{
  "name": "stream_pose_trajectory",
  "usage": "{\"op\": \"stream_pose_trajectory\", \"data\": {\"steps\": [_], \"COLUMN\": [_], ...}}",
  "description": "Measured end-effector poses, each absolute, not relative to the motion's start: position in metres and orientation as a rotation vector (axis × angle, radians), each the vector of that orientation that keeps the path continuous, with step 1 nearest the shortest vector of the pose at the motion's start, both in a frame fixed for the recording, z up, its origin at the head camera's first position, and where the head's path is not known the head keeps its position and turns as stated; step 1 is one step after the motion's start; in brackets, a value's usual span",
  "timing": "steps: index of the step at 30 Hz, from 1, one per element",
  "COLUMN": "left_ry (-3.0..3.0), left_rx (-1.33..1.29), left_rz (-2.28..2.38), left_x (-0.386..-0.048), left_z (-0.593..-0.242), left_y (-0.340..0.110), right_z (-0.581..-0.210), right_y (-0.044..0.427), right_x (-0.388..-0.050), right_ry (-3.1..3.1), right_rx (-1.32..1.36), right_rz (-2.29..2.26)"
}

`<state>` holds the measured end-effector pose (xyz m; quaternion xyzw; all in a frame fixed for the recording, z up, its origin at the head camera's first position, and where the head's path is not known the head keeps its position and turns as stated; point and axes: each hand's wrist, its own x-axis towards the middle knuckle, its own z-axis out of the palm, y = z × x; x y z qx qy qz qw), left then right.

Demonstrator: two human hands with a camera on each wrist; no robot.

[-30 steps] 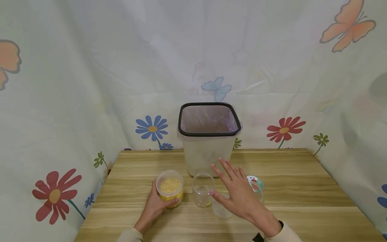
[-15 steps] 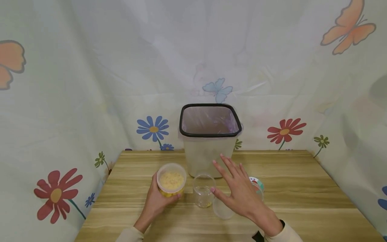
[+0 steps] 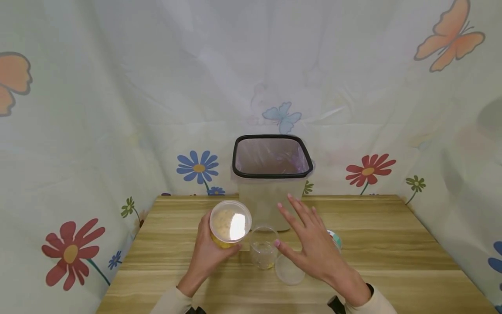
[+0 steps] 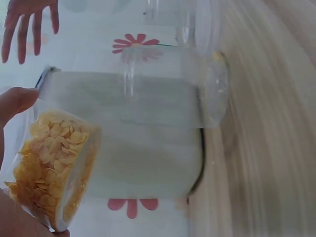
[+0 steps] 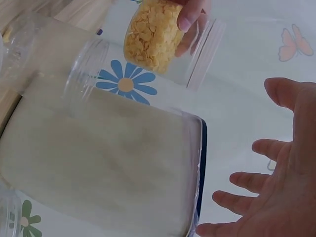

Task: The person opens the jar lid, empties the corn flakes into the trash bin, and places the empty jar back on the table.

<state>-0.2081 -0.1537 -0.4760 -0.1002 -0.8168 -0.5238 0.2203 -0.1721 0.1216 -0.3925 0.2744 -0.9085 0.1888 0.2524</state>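
My left hand grips a clear plastic jar of yellow cereal flakes above the table, its top tilted toward me. A bright glare lies across the jar's top, which looks covered by a clear lid. In the left wrist view the flakes fill the lower part of the jar. My right hand hovers with fingers spread, holding nothing. Between the hands stands a clear jar with a few flakes at its bottom. A round translucent lid lies flat on the table beside it, below the right hand.
A pale bin with a black rim and a plastic liner stands behind the jars. Partly hidden by the right hand is a green, white and red round piece. Another clear container shows in the left wrist view. A printed curtain surrounds the wooden table.
My left hand has raised the flake jar and moved it slightly right, tipping its top more toward me. The right hand has shifted slightly and stays spread.
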Motion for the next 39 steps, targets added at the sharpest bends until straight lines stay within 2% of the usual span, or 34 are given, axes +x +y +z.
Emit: {"op": "stream_pose_trajectory", "data": {"steps": [16,39], "left_ry": [-2.125,-1.984], "left_rx": [-0.517,-0.604], "left_rz": [-1.228,-0.696], "left_x": [-0.215,-0.218], "left_z": [-0.450,-0.435], "left_y": [-0.119,-0.087], "right_z": [-0.376,-0.371], "right_y": [0.111,0.098], "right_x": [-0.173,-0.181], "right_ry": [-2.414,-2.345], "right_rx": [0.792,0.820], "right_rz": [0.601,0.685]}}
